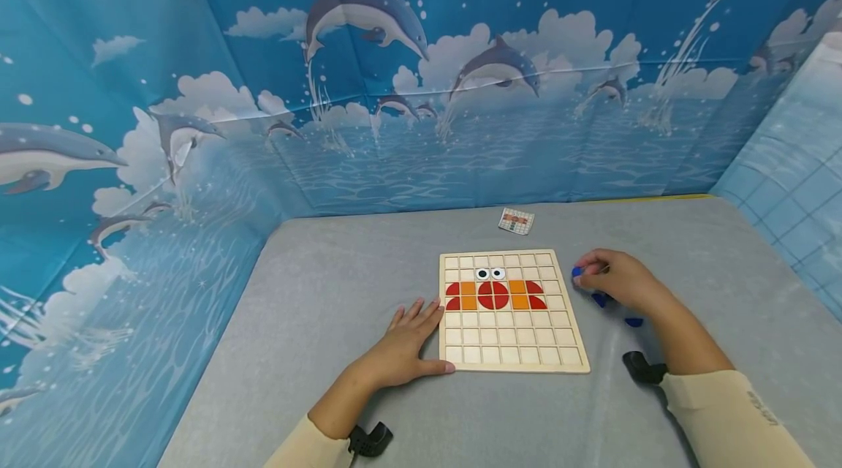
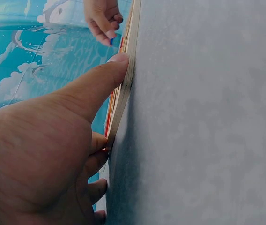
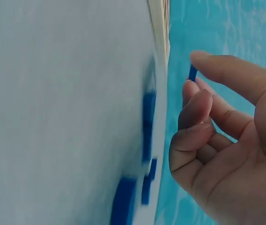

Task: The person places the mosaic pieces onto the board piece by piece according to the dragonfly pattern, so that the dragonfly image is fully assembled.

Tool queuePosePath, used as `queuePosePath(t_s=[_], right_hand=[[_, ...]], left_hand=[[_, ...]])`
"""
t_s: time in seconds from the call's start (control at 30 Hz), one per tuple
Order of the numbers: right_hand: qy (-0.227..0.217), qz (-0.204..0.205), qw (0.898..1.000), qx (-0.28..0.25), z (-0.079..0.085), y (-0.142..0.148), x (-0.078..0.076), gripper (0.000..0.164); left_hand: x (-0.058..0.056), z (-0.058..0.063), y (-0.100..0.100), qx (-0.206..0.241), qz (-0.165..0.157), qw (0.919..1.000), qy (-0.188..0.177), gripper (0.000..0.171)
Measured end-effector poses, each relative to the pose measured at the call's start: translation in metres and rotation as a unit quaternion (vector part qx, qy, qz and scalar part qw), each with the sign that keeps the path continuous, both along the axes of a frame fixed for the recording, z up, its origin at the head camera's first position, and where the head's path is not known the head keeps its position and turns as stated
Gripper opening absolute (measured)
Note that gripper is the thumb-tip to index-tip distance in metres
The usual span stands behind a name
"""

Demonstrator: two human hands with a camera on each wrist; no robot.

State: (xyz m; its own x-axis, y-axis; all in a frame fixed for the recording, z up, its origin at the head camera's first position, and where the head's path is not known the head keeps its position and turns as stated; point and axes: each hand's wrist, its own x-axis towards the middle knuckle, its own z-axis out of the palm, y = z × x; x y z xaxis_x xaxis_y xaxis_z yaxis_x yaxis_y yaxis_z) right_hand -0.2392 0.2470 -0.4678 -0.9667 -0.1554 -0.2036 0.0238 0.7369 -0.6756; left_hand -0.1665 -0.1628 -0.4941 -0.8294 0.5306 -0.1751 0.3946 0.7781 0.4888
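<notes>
A wooden grid board lies on the grey table. Red quarter-round tiles and orange square tiles form a band across it, with two eye tiles above. My left hand rests at the board's left side, fingers spread and thumb at the near left corner. To the right of the board, my right hand pinches a small blue piece between thumb and index finger, off the table. More blue pieces lie beneath and beside that hand, some partly hidden by it.
Behind the board lies a small printed card showing a coloured grid pattern. A dolphin-print curtain stands along the table's far edge, and more printed sheeting hangs at the sides. Black wrist-mounted devices sit by both sleeves.
</notes>
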Motion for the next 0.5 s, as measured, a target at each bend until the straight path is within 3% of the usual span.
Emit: queuePosePath(t_s=[0.27, 0.5], right_hand=[[0.008, 0.026, 0.999, -0.04, 0.01, -0.038, 0.01, 0.035], [0.043, 0.072, 0.995, -0.061, 0.016, -0.069, 0.025, 0.024]], left_hand=[[0.0, 0.0, 0.0, -0.003, -0.003, 1.0, 0.004, 0.098], [0.001, 0.001, 0.0, -0.007, -0.003, 1.0, 0.002, 0.099]])
